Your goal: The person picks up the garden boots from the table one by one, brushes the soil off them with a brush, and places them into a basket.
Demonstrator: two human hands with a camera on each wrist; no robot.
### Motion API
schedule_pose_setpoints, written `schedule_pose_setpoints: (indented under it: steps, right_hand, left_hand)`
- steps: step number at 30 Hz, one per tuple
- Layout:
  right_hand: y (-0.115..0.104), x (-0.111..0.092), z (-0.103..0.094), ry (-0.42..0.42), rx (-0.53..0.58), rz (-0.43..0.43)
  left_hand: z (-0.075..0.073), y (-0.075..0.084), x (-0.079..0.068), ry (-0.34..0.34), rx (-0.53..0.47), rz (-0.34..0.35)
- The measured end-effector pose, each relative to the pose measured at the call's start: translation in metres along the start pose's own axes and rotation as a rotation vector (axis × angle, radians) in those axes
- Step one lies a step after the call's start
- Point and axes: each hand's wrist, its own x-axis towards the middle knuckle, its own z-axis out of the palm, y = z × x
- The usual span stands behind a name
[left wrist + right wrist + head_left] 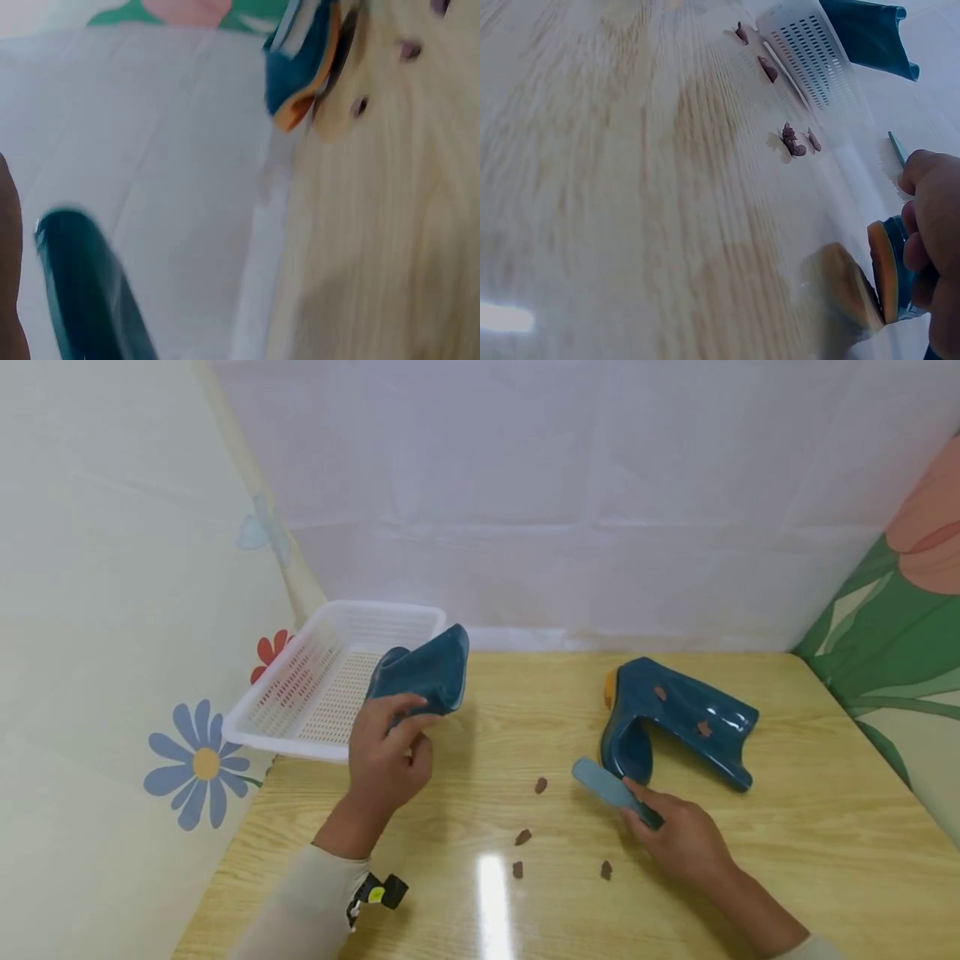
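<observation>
By the white basket [285,747], my left hand [390,756] pinches one boot [423,672]; right hand [678,839] pinches a blue tool [603,783] near the second boot [690,702]. Looks like set-down; next probably calls for gentle release.

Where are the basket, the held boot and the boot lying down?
Basket [288,746], head view, near rim.
Held boot [431,669], head view, shaft.
Lying boot [680,704], head view, shaft.
</observation>
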Motion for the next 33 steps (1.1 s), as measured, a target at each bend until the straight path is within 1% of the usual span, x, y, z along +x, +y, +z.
schedule_pose_setpoints:
  steps: [1, 2, 3, 4, 5, 7, 9, 12, 15, 18, 20, 23, 28, 33]
  right_hand:
    - [0.001, 0.000, -0.001, 0.010, -0.002, -0.003]
    - [0.002, 0.000, -0.001, 0.021, 0.000, -0.005]
    - [0.003, 0.000, -0.002, 0.032, -0.002, -0.006]
    - [0.003, 0.000, -0.003, 0.043, -0.003, -0.010]
    - [0.004, 0.000, -0.005, 0.049, -0.002, -0.007]
    - [0.005, 0.000, -0.007, 0.062, -0.010, 0.005]
    - [0.006, 0.000, -0.010, 0.077, -0.011, 0.025]
    - [0.009, -0.002, -0.012, 0.124, -0.019, 0.040]
    - [0.013, -0.003, -0.012, 0.184, -0.025, 0.042]
    - [0.015, -0.002, -0.012, 0.245, -0.034, 0.049]
    - [0.016, -0.002, -0.012, 0.274, -0.025, 0.058]
    - [0.017, -0.001, -0.013, 0.314, -0.025, 0.060]
    - [0.021, 0.000, -0.013, 0.361, -0.025, 0.033]
    - [0.022, -0.002, -0.012, 0.401, -0.018, 0.016]
  left_hand:
    - [0.005, 0.009, 0.001, 0.021, -0.014, 0.037]
    - [0.010, 0.017, 0.000, 0.020, -0.037, 0.069]
    - [0.015, 0.025, 0.000, -0.009, -0.067, 0.094]
    - [0.019, 0.032, -0.001, -0.065, -0.095, 0.110]
    - [0.024, 0.039, -0.003, -0.138, -0.122, 0.113]
    - [0.034, 0.051, -0.008, -0.303, -0.164, 0.105]
    - [0.045, 0.061, -0.012, -0.467, -0.193, 0.068]
    - [0.063, 0.073, -0.020, -0.681, -0.211, -0.011]
    - [0.080, 0.082, -0.027, -0.862, -0.197, -0.087]
    - [0.096, 0.089, -0.029, -1.001, -0.184, -0.154]
    - [0.106, 0.093, -0.029, -1.063, -0.186, -0.186]
    - [0.120, 0.098, -0.025, -1.112, -0.200, -0.228]
    - [0.138, 0.105, -0.020, -1.153, -0.227, -0.281]
    - [0.155, 0.113, -0.022, -1.174, -0.222, -0.306]
